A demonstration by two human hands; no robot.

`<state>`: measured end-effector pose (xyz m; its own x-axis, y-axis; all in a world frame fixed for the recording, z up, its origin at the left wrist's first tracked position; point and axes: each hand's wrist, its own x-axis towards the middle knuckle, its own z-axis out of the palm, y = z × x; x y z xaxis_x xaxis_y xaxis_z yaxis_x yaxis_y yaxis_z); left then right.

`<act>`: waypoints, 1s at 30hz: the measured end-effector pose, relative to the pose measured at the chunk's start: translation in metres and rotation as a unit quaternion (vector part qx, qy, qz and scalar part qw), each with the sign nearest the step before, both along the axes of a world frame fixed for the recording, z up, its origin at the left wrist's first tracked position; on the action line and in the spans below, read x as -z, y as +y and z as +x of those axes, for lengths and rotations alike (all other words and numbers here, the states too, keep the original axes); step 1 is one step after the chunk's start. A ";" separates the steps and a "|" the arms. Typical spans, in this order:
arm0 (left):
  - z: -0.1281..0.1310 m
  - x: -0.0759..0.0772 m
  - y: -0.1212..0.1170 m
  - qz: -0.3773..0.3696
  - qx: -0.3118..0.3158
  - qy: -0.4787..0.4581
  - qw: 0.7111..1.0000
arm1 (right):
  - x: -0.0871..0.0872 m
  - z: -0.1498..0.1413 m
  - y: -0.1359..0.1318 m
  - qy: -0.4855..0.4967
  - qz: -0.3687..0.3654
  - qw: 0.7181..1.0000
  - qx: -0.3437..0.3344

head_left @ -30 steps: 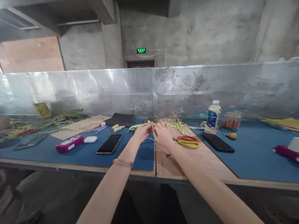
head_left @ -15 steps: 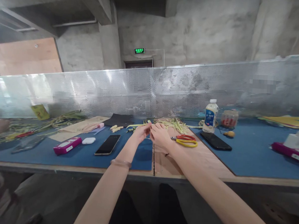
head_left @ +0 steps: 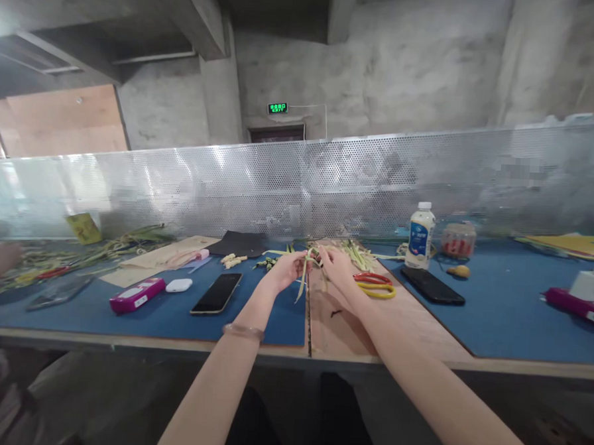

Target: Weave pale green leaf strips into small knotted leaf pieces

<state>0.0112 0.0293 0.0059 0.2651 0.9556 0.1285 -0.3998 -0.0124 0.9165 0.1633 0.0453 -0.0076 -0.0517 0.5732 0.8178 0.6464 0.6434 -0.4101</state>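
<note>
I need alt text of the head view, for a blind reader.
A person's left hand and right hand hold pale green strips over a worktable. To their right are scissors and an upright bottle; to their left, a dark phone.

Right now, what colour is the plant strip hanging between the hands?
Pale green; head view shows the plant strip best.

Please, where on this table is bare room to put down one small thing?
A wide free patch is the right blue mat, between the phone by the bottle and the far-right purple device. Smaller: bare wooden board between the right forearm and that mat. Crowded: behind the right hand and at far left, where green strips lie.
</note>
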 end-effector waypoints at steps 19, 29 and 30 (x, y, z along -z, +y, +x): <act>0.002 0.004 -0.008 0.014 0.081 0.060 0.995 | 0.000 0.003 0.007 0.157 -0.187 0.941 -0.234; 0.000 0.006 -0.002 0.017 0.050 0.046 0.998 | 0.000 -0.001 0.005 0.151 -0.183 0.941 -0.243; -0.001 0.005 0.000 0.019 0.038 0.037 0.998 | 0.000 -0.002 0.004 0.147 -0.183 0.940 -0.246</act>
